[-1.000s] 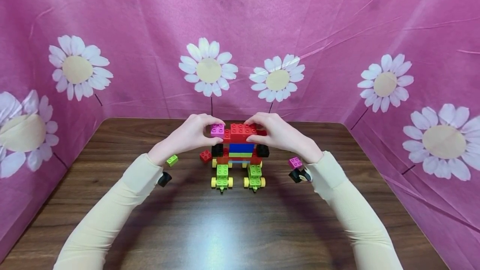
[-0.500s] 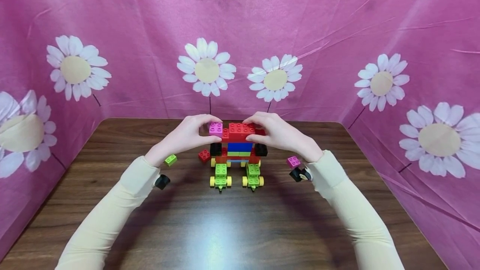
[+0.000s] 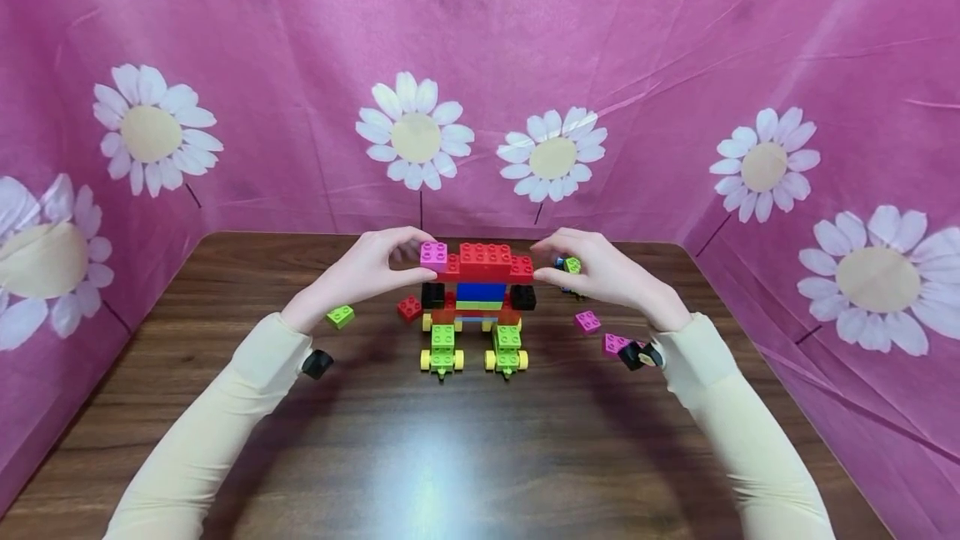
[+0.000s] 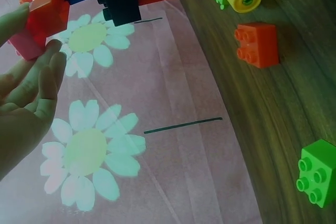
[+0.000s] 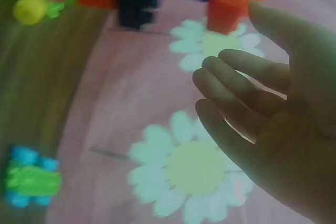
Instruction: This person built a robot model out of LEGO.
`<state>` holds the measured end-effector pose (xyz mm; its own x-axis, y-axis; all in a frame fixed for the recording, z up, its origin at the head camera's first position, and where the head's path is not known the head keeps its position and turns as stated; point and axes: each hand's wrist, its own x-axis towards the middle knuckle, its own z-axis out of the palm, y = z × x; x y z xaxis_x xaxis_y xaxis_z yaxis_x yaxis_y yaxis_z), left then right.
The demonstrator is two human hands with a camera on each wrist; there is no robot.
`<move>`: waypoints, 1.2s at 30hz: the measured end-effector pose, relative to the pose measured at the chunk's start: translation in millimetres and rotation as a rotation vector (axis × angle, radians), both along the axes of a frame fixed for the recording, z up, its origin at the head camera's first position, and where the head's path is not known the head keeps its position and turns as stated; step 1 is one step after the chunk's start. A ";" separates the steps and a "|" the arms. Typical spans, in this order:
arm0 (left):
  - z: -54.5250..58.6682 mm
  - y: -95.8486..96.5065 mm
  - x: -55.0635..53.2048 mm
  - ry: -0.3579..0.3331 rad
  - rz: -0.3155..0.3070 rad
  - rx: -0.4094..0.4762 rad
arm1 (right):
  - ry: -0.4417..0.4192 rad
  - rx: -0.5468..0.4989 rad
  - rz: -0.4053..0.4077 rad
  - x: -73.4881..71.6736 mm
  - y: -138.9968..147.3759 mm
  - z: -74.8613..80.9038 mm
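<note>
A toy brick figure stands on the wooden table, with lime wheeled bases at the bottom, a blue block in its middle and red bricks across the top. Black bricks stick out at both sides. My left hand pinches a pink brick at the left end of the red row, thumb and fingers on opposite sides of it in the left wrist view. My right hand is at the row's right end, fingers loosely bent and holding nothing, thumb tip close by the red end brick.
Left of the figure lie a loose red brick and a lime brick. To the right are pink bricks, one partly behind the wrist. A small lime-and-blue piece sits beyond my right hand. A pink flowered cloth rises behind the table.
My right hand has let go of the red bricks on top and moved right, uncovering the row's right end and the lime-and-blue piece. The left hand keeps its pinch on the pink brick.
</note>
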<state>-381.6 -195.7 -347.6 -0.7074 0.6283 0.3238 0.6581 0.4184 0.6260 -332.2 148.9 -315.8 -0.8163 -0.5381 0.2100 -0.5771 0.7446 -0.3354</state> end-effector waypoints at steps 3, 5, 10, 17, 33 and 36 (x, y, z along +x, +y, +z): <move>-1.6 -1.6 0.3 -0.007 0.006 0.002 | -0.037 0.040 -0.035 0.6 12.8 -16.9; -3.3 -2.7 0.2 -0.008 0.013 0.003 | -0.070 0.080 -0.060 -0.2 21.7 -30.5; -5.4 -3.4 0.8 -0.025 0.016 0.007 | -0.163 0.156 -0.120 -0.8 45.2 -62.3; -4.1 -2.6 1.9 -0.004 0.014 0.016 | -0.217 0.218 -0.153 -2.5 67.8 -80.7; -3.7 -4.8 3.2 0.028 0.024 0.024 | -0.247 0.210 -0.140 -9.5 77.4 -95.9; -2.9 -4.9 3.5 0.023 0.024 0.026 | -0.250 0.219 -0.142 -10.2 77.3 -95.3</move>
<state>-378.1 -200.7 -350.5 -0.7147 0.6022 0.3556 0.6621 0.4186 0.6217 -342.4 226.2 -411.0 -0.8978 -0.4255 -0.1134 -0.3828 0.8814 -0.2766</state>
